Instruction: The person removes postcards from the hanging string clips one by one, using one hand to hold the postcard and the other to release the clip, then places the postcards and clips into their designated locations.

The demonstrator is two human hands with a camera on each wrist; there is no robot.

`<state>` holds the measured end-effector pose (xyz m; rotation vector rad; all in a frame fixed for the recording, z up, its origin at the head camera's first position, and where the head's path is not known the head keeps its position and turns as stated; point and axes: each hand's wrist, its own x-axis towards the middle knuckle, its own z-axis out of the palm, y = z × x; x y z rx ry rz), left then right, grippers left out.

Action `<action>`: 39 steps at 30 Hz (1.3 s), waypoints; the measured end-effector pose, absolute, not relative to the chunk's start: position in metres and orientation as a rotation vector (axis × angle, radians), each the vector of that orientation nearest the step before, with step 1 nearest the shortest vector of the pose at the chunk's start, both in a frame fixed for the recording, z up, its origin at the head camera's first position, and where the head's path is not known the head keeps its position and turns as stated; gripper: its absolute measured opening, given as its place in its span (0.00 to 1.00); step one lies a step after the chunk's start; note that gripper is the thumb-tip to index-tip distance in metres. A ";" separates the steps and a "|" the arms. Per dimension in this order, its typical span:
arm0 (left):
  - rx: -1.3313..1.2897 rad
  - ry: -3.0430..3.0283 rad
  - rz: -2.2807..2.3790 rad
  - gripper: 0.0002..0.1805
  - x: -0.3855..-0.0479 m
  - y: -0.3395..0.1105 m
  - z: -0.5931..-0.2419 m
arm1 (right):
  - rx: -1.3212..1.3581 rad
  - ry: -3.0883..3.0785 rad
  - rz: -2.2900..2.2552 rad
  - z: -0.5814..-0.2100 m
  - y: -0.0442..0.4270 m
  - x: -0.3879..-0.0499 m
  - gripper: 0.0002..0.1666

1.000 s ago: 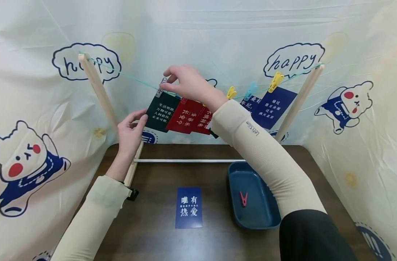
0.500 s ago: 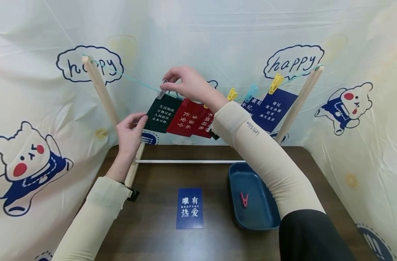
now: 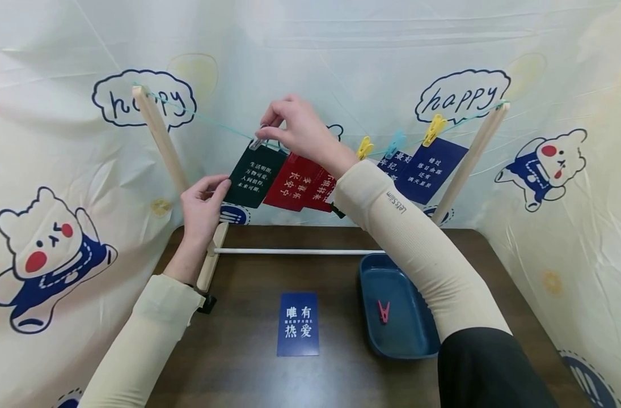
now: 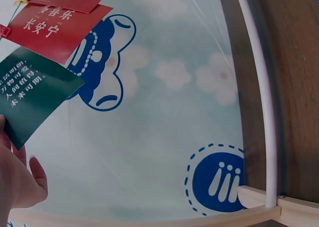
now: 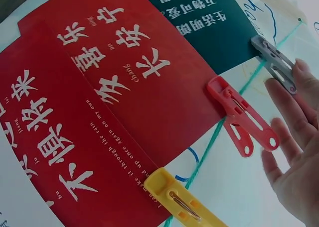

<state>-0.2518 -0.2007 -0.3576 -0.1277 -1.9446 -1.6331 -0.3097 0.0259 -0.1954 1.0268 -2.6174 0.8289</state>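
While bear-print sheeting (image 3: 290,56) walls in the dark worktop (image 3: 239,351), the right hand (image 3: 300,130) pinches a grey clip (image 5: 276,62) topping the green card (image 3: 254,175) at the teal string (image 5: 205,155); the left hand (image 3: 202,207) pinches its left edge.

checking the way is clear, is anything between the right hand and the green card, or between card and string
Between the right hand and the green card is only the grey clip, pinched by the hand and set on the card's edge. Nothing visible stands between card and string.
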 end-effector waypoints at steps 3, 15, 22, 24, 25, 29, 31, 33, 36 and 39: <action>-0.117 -1.952 -1.630 0.15 -0.250 -0.201 -0.357 | 1.023 -2.549 0.823 -0.196 0.027 -0.308 0.17; -0.036 -1.960 -1.657 0.16 -0.244 -0.205 -0.362 | 1.038 -2.403 0.769 -0.196 0.035 -0.304 0.17; -0.009 -1.922 -1.627 0.16 -0.237 -0.206 -0.359 | 1.024 -2.377 0.752 -0.193 0.039 -0.302 0.17; -0.008 -1.901 -1.643 0.15 -0.236 -0.207 -0.358 | 1.012 -2.375 0.749 -0.192 0.040 -0.301 0.17; -0.014 -1.887 -1.653 0.15 -0.234 -0.207 -0.358 | 1.007 -2.375 0.748 -0.192 0.040 -0.301 0.17; -0.021 -1.839 -1.712 0.14 -0.230 -0.207 -0.360 | 0.989 -2.377 0.766 -0.193 0.044 -0.298 0.18; -0.021 -1.830 -1.725 0.13 -0.226 -0.205 -0.358 | 0.987 -2.378 0.774 -0.192 0.046 -0.296 0.18; -0.014 -1.825 -1.739 0.13 -0.223 -0.204 -0.358 | 0.986 -2.375 0.770 -0.192 0.049 -0.294 0.18; -0.009 -1.797 -1.775 0.13 -0.219 -0.203 -0.357 | 0.991 -2.370 0.766 -0.191 0.053 -0.290 0.18; -0.012 -1.753 -1.826 0.12 -0.215 -0.202 -0.357 | 1.013 -2.356 0.761 -0.192 0.058 -0.285 0.19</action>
